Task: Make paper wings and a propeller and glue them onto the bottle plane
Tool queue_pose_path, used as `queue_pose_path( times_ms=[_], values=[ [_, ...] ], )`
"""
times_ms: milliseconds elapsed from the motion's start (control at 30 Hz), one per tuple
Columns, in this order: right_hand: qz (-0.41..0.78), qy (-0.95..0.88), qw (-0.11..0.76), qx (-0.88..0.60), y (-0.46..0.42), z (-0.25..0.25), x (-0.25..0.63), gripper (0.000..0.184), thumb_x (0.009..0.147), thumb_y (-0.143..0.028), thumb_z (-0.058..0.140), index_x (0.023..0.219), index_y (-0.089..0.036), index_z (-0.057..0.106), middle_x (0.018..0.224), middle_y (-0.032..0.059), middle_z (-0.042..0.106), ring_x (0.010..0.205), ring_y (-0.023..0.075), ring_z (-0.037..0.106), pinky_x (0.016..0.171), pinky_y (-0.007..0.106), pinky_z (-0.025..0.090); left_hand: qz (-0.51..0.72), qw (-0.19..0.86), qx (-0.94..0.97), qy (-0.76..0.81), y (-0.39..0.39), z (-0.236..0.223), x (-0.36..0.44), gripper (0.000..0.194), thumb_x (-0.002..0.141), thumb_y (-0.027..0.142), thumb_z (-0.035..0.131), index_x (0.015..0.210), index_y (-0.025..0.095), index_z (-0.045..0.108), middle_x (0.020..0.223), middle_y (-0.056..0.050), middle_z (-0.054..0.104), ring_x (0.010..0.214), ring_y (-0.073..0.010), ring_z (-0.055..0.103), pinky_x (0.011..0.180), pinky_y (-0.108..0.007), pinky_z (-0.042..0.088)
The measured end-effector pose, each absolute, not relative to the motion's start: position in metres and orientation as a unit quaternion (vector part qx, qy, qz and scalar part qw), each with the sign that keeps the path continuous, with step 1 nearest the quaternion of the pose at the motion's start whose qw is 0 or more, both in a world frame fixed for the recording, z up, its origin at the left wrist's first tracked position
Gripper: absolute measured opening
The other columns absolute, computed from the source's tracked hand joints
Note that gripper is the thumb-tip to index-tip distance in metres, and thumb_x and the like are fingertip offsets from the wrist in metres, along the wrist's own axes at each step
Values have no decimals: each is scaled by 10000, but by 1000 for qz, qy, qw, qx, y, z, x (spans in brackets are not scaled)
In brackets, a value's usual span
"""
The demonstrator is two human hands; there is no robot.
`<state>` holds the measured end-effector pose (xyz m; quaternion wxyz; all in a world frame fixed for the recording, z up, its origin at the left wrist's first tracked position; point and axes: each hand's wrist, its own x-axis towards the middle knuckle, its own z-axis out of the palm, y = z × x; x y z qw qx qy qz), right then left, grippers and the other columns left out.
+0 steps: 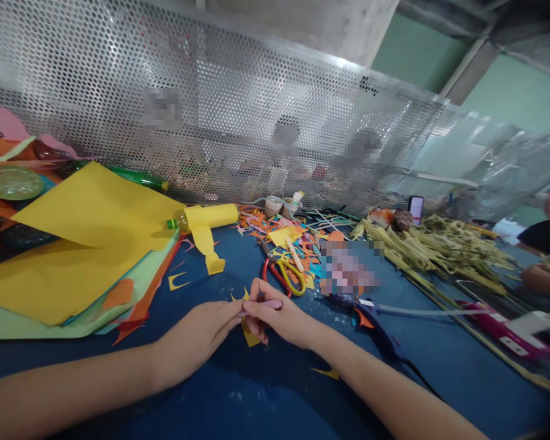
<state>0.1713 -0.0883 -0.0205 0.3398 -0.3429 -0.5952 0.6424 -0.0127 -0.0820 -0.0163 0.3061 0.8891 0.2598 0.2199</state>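
My two hands meet over the blue table (pixel 266 397) near its middle. My left hand (pixel 197 336) pinches one end of a thin pink stick (pixel 263 304). My right hand (pixel 279 318) is curled around the same stick, fingers closed. Under both hands lies a small yellow paper cut-out (pixel 249 333) with pointed edges. Just beyond my right hand lie scissors (pixel 286 275) with red and yellow handles.
Large yellow and green paper sheets (pixel 73 263) are stacked at the left, with a yellow paper roll (pixel 211 217) on a bottle. Coloured paper scraps (pixel 293 235), a blue glue gun (pixel 371 318), dried leaf strips (pixel 440 250) and a phone (pixel 415 209) lie to the right. A perforated metal screen (pixel 238 122) stands behind. Another person's arm (pixel 543 278) is at far right.
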Motion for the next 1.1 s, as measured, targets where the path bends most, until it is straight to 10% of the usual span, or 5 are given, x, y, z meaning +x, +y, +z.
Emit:
queue_pose_path(
  times_ms=[1100],
  values=[
    [700,-556,345,-286,-92,-17,169,264,817,-278,613,756,-218,363,501,-133,271,446,51,193,431,187,189,135,381,871,278,-70,2,-25,272,929,358,319,857,194,523,782,23,540,724,-132,508,647,-219,392]
  ],
)
